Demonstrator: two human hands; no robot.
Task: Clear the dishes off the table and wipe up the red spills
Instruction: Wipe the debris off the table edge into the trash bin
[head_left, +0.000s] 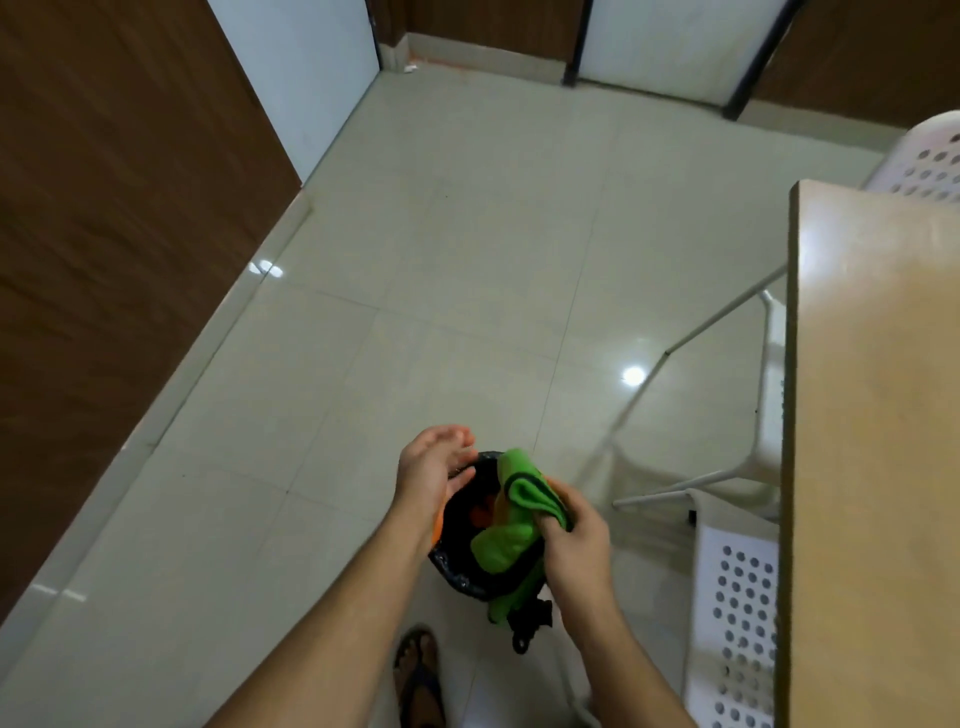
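While the right hand (574, 540) closes its fingers around a fold of a green cloth (511, 525), the left hand (434, 467) is held open beside it, palm turned inward and fingers spread, holding nothing. Both hands are low in the picture, directly above a small bin (467, 566) lined with a black bag, which stands on the floor.

The cloth hangs from the right hand's grip. Its long axis runs roughly up and down the picture, leaning a little: the upper fold points away from the person, and the lower end trails toward the person, over the near rim of the bin. Part of the cloth lies across the bin's mouth. Something orange or red shows inside the bin, too dim to make out. An orange edge of the bin peeks out by the left wrist.

Just below the bin, a foot in a sandal (421, 675) stands on the floor.

The pale tiled floor (415, 260) spreads wide and open ahead of the hands and to the left, reaching a dark wood-panelled wall (104, 208) that runs diagonally along the left side. To the right, room is tighter: a white perforated chair (737, 597) sits near the right forearm, and past it the long straight edge of a light wooden worktop (872, 415) runs up the right side. A second white chair (930, 156) shows at the worktop's far end.
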